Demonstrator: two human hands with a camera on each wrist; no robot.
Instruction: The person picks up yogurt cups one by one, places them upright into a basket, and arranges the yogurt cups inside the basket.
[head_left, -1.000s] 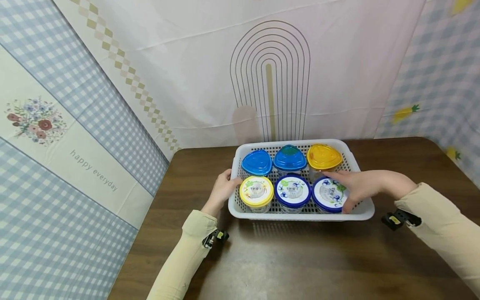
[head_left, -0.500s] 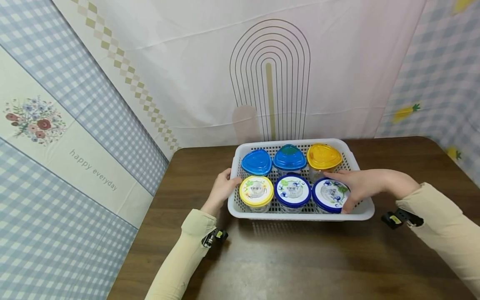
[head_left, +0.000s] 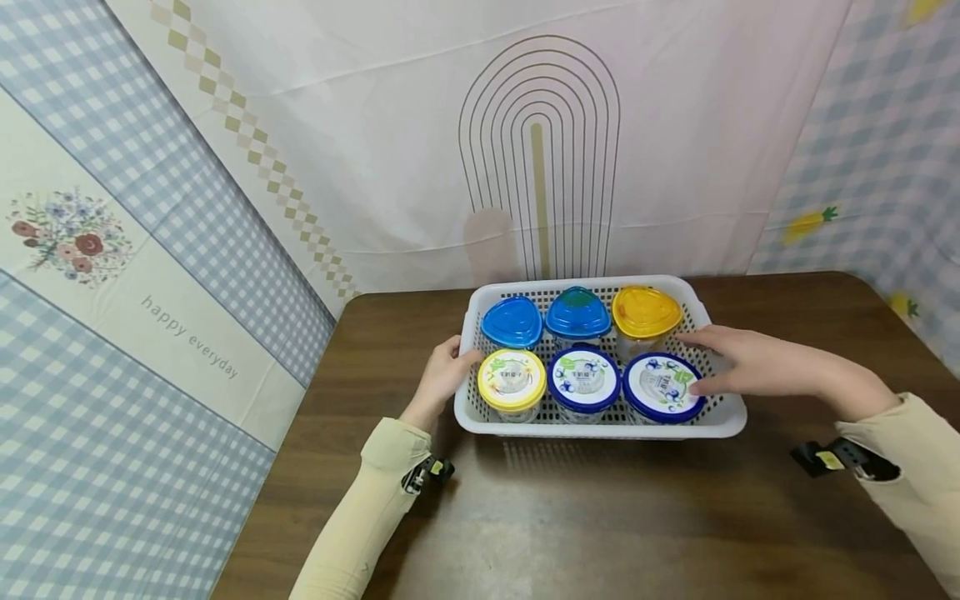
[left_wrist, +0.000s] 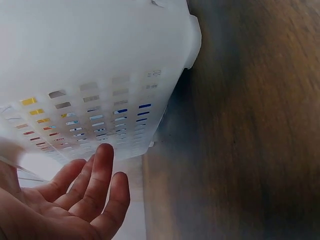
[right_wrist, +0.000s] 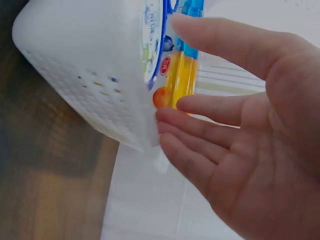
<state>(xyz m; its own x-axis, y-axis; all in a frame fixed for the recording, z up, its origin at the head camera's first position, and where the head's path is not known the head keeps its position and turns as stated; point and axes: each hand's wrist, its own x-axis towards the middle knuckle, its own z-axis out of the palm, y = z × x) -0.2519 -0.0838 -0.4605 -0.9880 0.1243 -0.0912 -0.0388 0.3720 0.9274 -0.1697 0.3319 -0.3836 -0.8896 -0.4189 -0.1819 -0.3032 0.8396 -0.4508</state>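
A white plastic basket (head_left: 480, 430) holds two rows of lidded cups. The front row has a yellow-lidded cup (head_left: 512, 382) and two cups with dark blue rims, a middle one (head_left: 584, 380) and a right one (head_left: 663, 385). Behind them are two cups with blue rounded-triangle lids, the left (head_left: 512, 322) and the middle (head_left: 577, 313), and one with a yellow lid (head_left: 647, 312). My left hand (head_left: 442, 377) grips the basket's left rim, thumb over it, fingers outside. My right hand (head_left: 772, 362) hovers at the basket's right end, fingers extended, thumb tip overlapping the right dark-blue-rimmed lid in the head view.
The basket stands on a brown wooden table (head_left: 585, 525), near its back edge. A white patterned cloth (head_left: 360, 150) hangs behind, and checked blue cloth (head_left: 892, 142) hangs at the right. Wrist cameras are strapped at both sleeves.
My right hand has let go of the right dark-blue-rimmed cup and drawn back to the right, its fingers spreading. That cup now sits level with its neighbours. The left hand has stayed put.
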